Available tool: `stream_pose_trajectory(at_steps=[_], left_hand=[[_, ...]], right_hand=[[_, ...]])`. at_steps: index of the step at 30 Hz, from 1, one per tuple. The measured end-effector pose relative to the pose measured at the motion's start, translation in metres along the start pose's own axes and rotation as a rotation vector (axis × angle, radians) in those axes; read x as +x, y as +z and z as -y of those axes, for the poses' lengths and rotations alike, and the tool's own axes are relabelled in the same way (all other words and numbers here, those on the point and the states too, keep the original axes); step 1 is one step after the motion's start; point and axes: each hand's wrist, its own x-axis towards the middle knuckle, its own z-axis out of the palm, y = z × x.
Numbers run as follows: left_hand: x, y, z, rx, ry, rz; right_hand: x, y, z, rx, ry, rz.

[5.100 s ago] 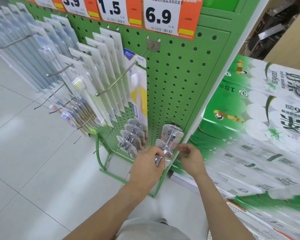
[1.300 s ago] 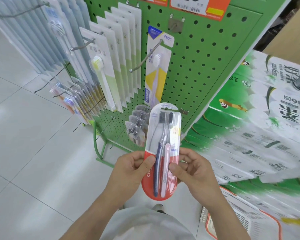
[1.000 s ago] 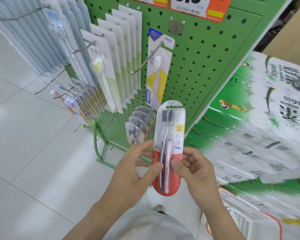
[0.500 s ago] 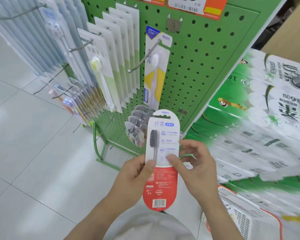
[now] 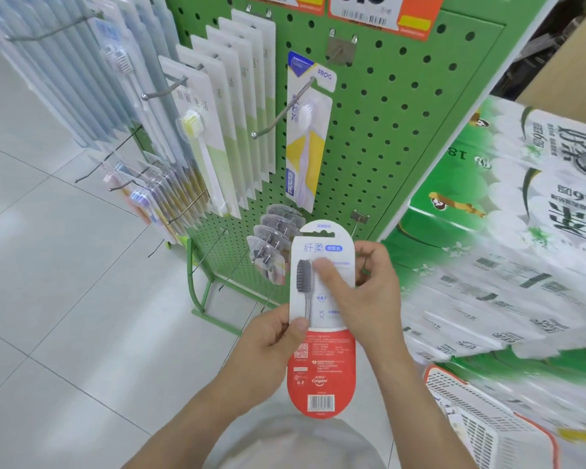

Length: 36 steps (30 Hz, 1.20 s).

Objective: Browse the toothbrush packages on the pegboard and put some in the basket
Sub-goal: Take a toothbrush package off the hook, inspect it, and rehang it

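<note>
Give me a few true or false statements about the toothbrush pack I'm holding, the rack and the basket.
1. Both hands hold the pack. True: the left hand pinches its edge, the right hand grips its other side.
2. The pack shows its printed back with a barcode. True.
3. The pack lies in the basket. False: it is held above the floor, left of the basket.
4. The pegboard is red. False: it is green.
5. A Frog pack hangs on a hook. True.
</note>
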Motion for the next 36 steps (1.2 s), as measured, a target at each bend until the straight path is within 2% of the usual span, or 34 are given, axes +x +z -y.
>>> stream_pose_trajectory(at_steps=[6, 10, 13, 16, 18, 21, 25, 27, 31, 34, 36], left_hand=[[0.002, -0.004, -0.007, -0.126, 0.005, -0.194], [0.004, -0.009, -0.01, -0.147, 0.033, -0.268], [0.006, -0.009, -0.009, -0.086, 0.053, -0.296], [0.008, -0.006, -0.006, 0.115, 0.118, -0.351], [0.008, -0.001, -0.011, 0.114, 0.136, -0.324], [0.008, 0.006, -0.02, 0.024, 0.09, -0.191], [0.004, 0.009, -0.017, 0.076, 0.036, -0.063], [0.004, 0.009, -0.015, 0.075, 0.043, -0.08], [0.008, 0.003, -0.013, 0.074, 0.047, -0.145], [0.009, -0.004, -0.008, 0.155, 0.023, -0.108], [0.011, -0.007, -0.007, 0.163, -0.025, -0.066]], right_hand=[[-0.026, -0.004, -0.015, -0.042, 0.101, 0.253], [-0.038, -0.018, -0.019, -0.028, 0.156, 0.4], [-0.041, -0.027, -0.019, 0.039, 0.172, 0.453], [-0.043, -0.029, -0.019, -0.002, 0.09, 0.43], [-0.044, -0.028, -0.021, -0.113, -0.053, 0.379], [-0.047, -0.031, -0.026, -0.213, -0.241, 0.334], [-0.054, -0.032, -0.025, -0.188, -0.215, 0.511], [-0.058, -0.03, -0.025, -0.18, -0.221, 0.55], [-0.06, -0.031, -0.025, -0.173, -0.215, 0.536], [-0.057, -0.031, -0.026, -0.162, -0.241, 0.364], [-0.051, -0.031, -0.027, -0.112, -0.164, 0.242]])
